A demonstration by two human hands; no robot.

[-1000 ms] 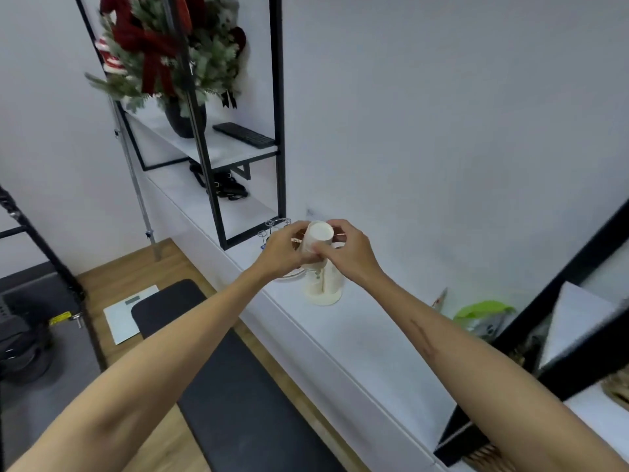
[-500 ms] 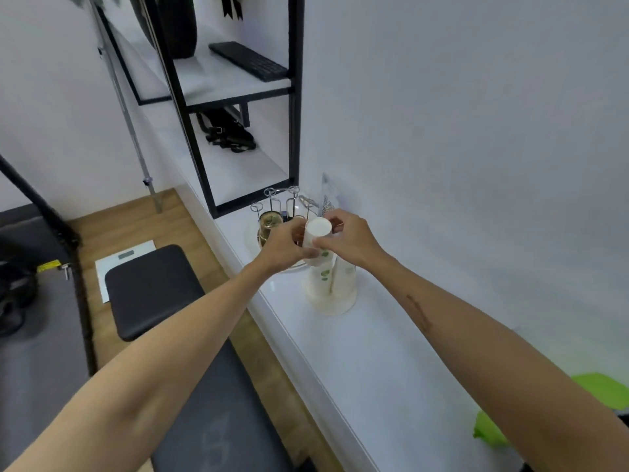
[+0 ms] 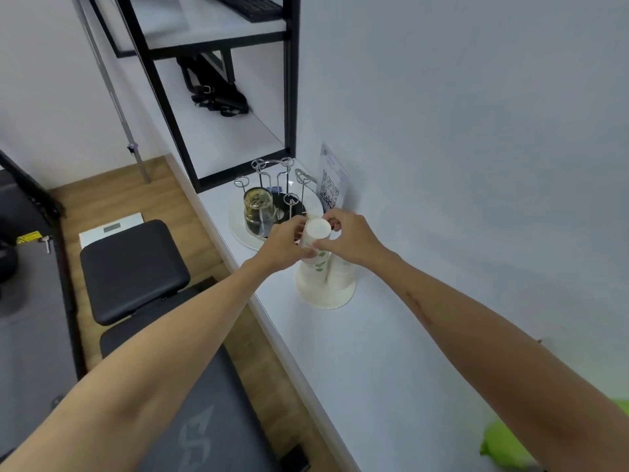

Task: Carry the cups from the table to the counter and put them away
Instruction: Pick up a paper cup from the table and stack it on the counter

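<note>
An upside-down stack of white paper cups (image 3: 317, 233) with green leaf prints stands on a round white holder base (image 3: 325, 296) on the white counter (image 3: 357, 352). My left hand (image 3: 284, 241) grips the top of the stack from the left. From the right, my right hand (image 3: 350, 238) pinches the same top cup. A second, shorter cup stack (image 3: 342, 272) stands right beside it on the base, partly hidden by my right hand.
Behind the cups is a wire rack on a white plate (image 3: 238, 223) with an upturned glass (image 3: 258, 211). A QR-code card (image 3: 332, 180) leans on the wall. A black shelf frame (image 3: 289, 83), black bench (image 3: 132, 267) and green object (image 3: 503, 444) are nearby.
The camera has moved closer and tilted down over the counter. Both hands stay on the top of the cup stack, which sits lower over the holder.
</note>
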